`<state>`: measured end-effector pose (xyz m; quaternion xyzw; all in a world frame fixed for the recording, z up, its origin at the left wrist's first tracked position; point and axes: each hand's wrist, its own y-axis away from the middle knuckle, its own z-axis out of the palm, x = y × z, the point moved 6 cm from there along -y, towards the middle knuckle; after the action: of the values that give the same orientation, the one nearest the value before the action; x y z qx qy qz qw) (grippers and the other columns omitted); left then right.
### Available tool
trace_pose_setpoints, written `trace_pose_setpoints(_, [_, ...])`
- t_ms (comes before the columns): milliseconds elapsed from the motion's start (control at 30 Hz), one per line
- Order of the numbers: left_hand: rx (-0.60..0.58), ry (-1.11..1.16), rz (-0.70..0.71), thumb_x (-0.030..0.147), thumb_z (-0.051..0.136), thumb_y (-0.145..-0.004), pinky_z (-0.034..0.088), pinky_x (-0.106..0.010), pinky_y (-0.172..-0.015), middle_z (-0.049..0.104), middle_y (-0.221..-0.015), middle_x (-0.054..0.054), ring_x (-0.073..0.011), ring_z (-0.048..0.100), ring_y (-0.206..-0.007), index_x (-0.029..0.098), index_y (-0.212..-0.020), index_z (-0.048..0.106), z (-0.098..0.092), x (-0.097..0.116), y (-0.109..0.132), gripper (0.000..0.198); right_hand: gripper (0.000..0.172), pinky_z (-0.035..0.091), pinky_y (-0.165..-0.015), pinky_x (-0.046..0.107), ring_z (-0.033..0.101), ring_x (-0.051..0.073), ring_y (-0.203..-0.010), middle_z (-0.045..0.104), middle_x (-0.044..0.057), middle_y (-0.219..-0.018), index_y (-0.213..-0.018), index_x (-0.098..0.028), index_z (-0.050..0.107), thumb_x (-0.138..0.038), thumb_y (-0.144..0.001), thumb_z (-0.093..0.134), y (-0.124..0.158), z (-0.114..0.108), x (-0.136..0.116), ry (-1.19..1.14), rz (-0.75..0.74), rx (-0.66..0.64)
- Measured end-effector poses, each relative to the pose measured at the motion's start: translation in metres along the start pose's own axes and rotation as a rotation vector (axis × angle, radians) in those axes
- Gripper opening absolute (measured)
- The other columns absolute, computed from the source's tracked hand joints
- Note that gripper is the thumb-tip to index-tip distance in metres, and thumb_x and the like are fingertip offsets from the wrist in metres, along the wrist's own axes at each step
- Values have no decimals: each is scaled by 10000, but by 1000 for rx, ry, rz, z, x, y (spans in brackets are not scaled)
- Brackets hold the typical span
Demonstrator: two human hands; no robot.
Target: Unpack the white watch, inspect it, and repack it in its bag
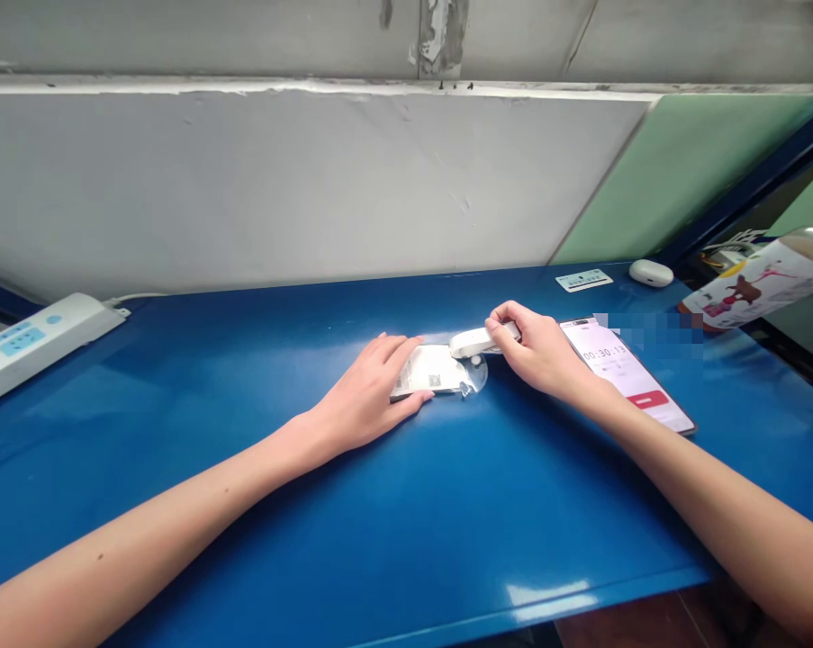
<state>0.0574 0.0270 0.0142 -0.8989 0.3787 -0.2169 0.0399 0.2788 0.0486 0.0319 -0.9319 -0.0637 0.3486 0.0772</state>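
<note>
White pkt [422, 367], flat, w/ dark QR code [434, 381] & clear plastic end [476, 376]

The phone [632, 378] is displaying 00:30:13 in dark digits (the last ones are looking slightly soft) above a red button [647, 400]. Left of the phone, the white packet [420, 367] is bearing a square printed code [434, 381]. Beyond the phone's top end, the card [583, 280] is carrying print too small to read.

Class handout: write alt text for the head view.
A person's left hand holds a flat white packet on a blue table; the right hand grips a white device at the packet's right end. A phone lies nearby.
</note>
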Motion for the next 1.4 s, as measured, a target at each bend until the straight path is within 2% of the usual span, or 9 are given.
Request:
trace_pose_setpoints(267, [60, 6, 23, 353, 505, -1006, 492, -512, -1011, 546, -1304, -174, -321, 534, -1201, 160, -1430, 437, -3, 0, 2, 471, 261, 412, -585, 306, 547, 170, -603, 582, -16, -709, -1052, -225, 599, -429, -1001, 446, -7, 0, 12, -88, -58, -127])
trace_pose_setpoints(433, [94, 3, 31, 319, 538, -975, 508, -494, -991, 539, -1286, -165, -316, 552, -1178, 179, -1423, 454, -5, 0, 3, 477, 286, 428, -584, 311, 571, 182, -614, 600, -17, -717, -1212, -228, 545, -404, -1014, 435, -2, 8, 5, -78, -125, -237])
trace_pose_setpoints(567, [90, 11, 19, 315, 558, -962, 506, -492, -1001, 537, -1299, -168, -317, 550, -1198, 176, -1422, 456, -3, -1, 4, 491, 333, 415, -580, 309, 587, 189, -621, 642, -4, -724, -1286, -212, 523, -388, -1013, 448, 5, 15, -6, -64, -180, -231])
trace_pose_setpoints(800, [82, 5, 20, 346, 555, -973, 503, -493, -1013, 548, -1303, -177, -321, 548, -1212, 151, -1401, 486, -3, -1, 4, 476, 314, 411, -580, 331, 630, 218, -631, 698, 28, -723, -1140, -194, 662, -420, -958, 543, 9, 20, -10, 254, -128, -98])
trace_pose_setpoints(900, [83, 2, 27, 344, 563, -968, 498, -494, -1023, 550, -1308, -183, -322, 543, -1221, 142, -1396, 492, -3, 0, 3, 478, 295, 464, -618, 350, 655, 219, -680, 729, 66, -840, -1073, -196, 713, -413, -958, 550, 7, 8, -13, 270, -231, -24])
trace_pose_setpoints(967, [84, 4, 26, 350, 566, -968, 499, -497, -1023, 550, -1314, -181, -323, 542, -1224, 153, -1399, 491, -3, 0, 3, 480, 275, 517, -702, 359, 686, 227, -812, 730, 101, -1037, -1095, -217, 730, -385, -961, 557, 7, 2, -19, 223, -418, -67])
trace_pose_setpoints(1067, [84, 3, 27, 356, 561, -969, 504, -503, -1016, 551, -1320, -191, -333, 539, -1230, 142, -1394, 497, -3, 0, 3, 480, 243, 542, -832, 399, 687, 260, -966, 733, 94, -1108, -1115, -251, 751, -334, -921, 629, 11, 1, -23, 181, -631, -226])
trace_pose_setpoints(1167, [86, 7, 31, 358, 566, -967, 503, -505, -1020, 554, -1327, -187, -337, 539, -1241, 149, -1393, 503, -3, 0, 4, 479, 242, 560, -835, 409, 702, 255, -955, 753, 84, -1104, -1127, -258, 760, -312, -934, 625, 10, 4, -19, 134, -630, -261])
trace_pose_setpoints(1400, [97, -3, 38, 363, 554, -967, 507, -489, -1014, 566, -1312, -181, -331, 564, -1214, 156, -1362, 533, -4, 0, 4, 447, 225, 586, -861, 376, 728, 241, -973, 764, 88, -1123, -1126, -253, 761, -277, -958, 613, 15, 22, -19, 78, -645, -162])
